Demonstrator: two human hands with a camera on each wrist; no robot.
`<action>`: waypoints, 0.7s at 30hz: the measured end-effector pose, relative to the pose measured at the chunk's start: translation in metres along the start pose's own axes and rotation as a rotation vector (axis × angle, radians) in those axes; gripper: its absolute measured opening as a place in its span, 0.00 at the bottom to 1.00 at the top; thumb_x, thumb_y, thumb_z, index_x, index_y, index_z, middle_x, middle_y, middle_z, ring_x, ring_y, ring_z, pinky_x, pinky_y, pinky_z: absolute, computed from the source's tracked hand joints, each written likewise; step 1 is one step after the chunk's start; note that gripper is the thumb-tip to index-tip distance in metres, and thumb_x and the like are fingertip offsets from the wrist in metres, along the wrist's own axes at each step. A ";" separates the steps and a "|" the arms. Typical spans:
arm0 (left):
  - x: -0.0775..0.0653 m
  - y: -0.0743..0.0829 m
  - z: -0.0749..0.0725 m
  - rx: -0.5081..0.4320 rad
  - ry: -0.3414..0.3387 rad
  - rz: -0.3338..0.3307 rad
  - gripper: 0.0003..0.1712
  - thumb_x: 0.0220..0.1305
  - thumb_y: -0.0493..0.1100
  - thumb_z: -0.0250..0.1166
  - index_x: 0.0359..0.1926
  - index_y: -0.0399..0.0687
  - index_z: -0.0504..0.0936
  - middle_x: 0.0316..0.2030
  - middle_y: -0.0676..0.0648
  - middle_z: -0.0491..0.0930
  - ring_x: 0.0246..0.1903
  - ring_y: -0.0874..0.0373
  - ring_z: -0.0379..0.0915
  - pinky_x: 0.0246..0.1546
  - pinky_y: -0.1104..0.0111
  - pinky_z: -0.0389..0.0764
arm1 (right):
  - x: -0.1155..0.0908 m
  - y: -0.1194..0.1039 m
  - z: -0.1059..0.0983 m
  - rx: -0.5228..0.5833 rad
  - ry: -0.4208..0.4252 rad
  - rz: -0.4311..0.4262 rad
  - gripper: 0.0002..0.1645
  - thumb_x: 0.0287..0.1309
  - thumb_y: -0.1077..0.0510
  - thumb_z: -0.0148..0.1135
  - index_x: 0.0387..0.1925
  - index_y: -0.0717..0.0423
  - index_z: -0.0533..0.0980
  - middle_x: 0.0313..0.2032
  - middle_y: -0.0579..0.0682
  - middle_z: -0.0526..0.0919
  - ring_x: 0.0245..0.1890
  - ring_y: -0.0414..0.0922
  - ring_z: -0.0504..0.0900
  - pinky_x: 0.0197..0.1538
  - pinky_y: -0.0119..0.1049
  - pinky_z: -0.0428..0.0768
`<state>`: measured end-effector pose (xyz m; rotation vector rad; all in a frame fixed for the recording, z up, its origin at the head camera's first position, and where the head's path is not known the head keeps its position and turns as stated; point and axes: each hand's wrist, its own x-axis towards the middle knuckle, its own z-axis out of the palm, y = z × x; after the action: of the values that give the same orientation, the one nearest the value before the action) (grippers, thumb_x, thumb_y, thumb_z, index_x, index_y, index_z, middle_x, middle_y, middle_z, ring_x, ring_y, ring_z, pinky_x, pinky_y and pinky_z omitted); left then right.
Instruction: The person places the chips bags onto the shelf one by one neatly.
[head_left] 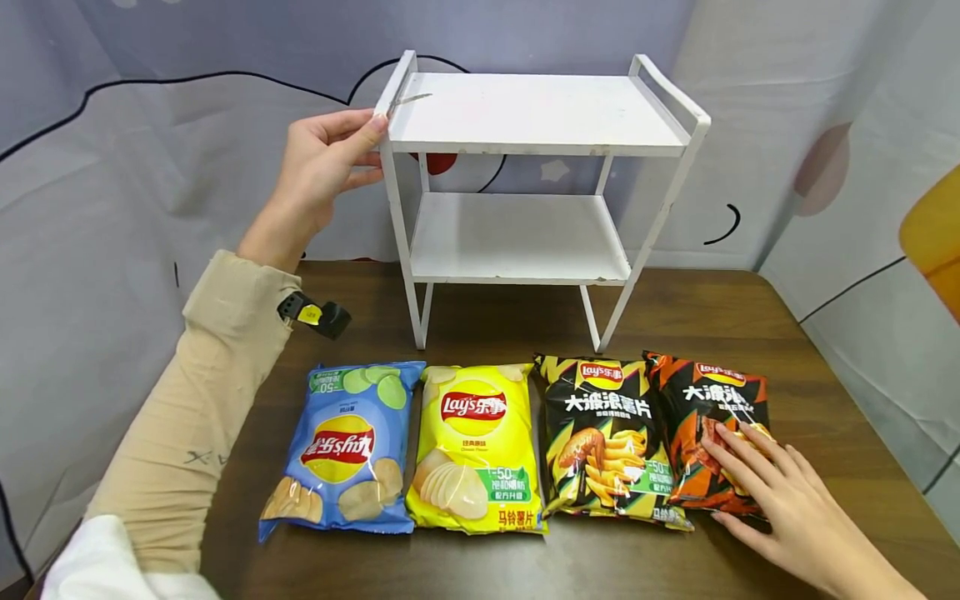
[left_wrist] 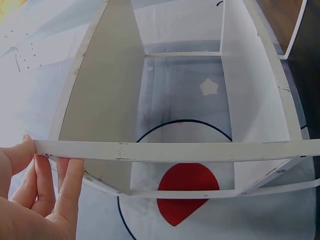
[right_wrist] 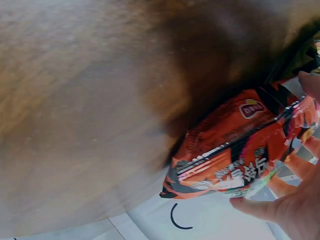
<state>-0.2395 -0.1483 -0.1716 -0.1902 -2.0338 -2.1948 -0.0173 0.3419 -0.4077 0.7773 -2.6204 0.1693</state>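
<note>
My left hand pinches the left front corner of a white two-tier shelf, with the thumb on the near side of the post. In the left wrist view, the fingers are at the end of a white bar of this shelf. My right hand rests on a red-and-black chip bag, its fingers spread over the lower front and the thumb by the bottom edge. The right wrist view has this bag against the fingers. The bag's underside is hidden.
Left of the red bag lie a black-and-yellow chip bag, a yellow chip bag and a blue chip bag, whose logo is upside down. All lie on a brown wooden table. A patterned curtain hangs behind.
</note>
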 end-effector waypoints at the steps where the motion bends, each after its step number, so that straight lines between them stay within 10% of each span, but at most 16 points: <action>1: 0.000 0.000 0.000 0.001 0.001 0.000 0.23 0.57 0.43 0.70 0.53 0.37 0.81 0.32 0.52 0.82 0.24 0.61 0.77 0.29 0.76 0.85 | 0.000 0.001 0.001 -0.005 0.006 -0.008 0.44 0.63 0.25 0.40 0.66 0.50 0.68 0.68 0.51 0.67 0.74 0.47 0.52 0.78 0.43 0.34; 10: -0.001 0.000 -0.002 0.007 0.011 0.010 0.23 0.57 0.43 0.70 0.52 0.37 0.81 0.31 0.52 0.82 0.24 0.61 0.78 0.29 0.76 0.84 | 0.004 0.011 0.005 0.000 0.051 -0.090 0.44 0.65 0.26 0.31 0.63 0.52 0.71 0.65 0.53 0.71 0.73 0.45 0.54 0.75 0.27 0.35; 21: 0.002 -0.003 0.002 0.003 -0.003 0.027 0.22 0.58 0.42 0.70 0.52 0.36 0.81 0.32 0.52 0.83 0.24 0.61 0.79 0.30 0.76 0.85 | 0.002 0.013 0.008 0.016 0.128 -0.136 0.43 0.67 0.28 0.33 0.59 0.54 0.75 0.61 0.55 0.75 0.72 0.45 0.58 0.77 0.36 0.47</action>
<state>-0.2415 -0.1461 -0.1737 -0.2195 -2.0243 -2.1767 -0.0283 0.3500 -0.4146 0.9150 -2.4399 0.1944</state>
